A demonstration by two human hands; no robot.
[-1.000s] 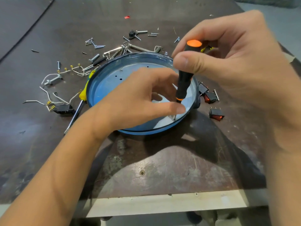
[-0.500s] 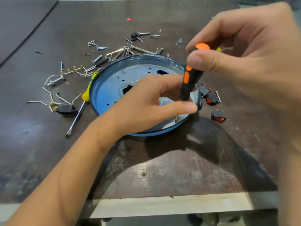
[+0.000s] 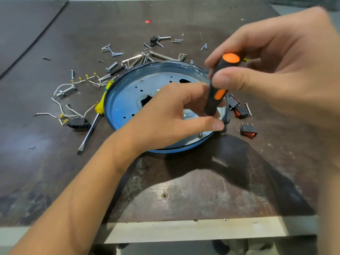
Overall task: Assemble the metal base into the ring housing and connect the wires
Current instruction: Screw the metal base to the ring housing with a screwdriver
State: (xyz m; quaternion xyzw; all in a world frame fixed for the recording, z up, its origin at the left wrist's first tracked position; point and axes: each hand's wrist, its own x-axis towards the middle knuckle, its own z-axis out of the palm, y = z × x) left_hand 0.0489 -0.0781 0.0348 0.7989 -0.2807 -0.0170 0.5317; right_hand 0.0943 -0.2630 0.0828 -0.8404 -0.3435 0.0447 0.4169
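My right hand (image 3: 276, 70) pinches the top of the orange-and-black screwdriver (image 3: 215, 96) between thumb and curled fingers, and my left hand (image 3: 171, 115) closes round its lower end, hiding the tip. If the tip slips off the screw (image 3: 200, 134) just under my left thumb, it could skid across the metal base (image 3: 128, 100). That shiny, holed disc lies beneath both hands inside the blue ring housing (image 3: 108, 111). The wires (image 3: 60, 103) lie loose well beyond my left hand.

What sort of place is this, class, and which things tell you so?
Probably a small workshop or repair bench: a scuffed worktop strewn with loose screws and a wired switch, and a black-and-orange screwdriver gripped by the right hand over a blue ring housing.
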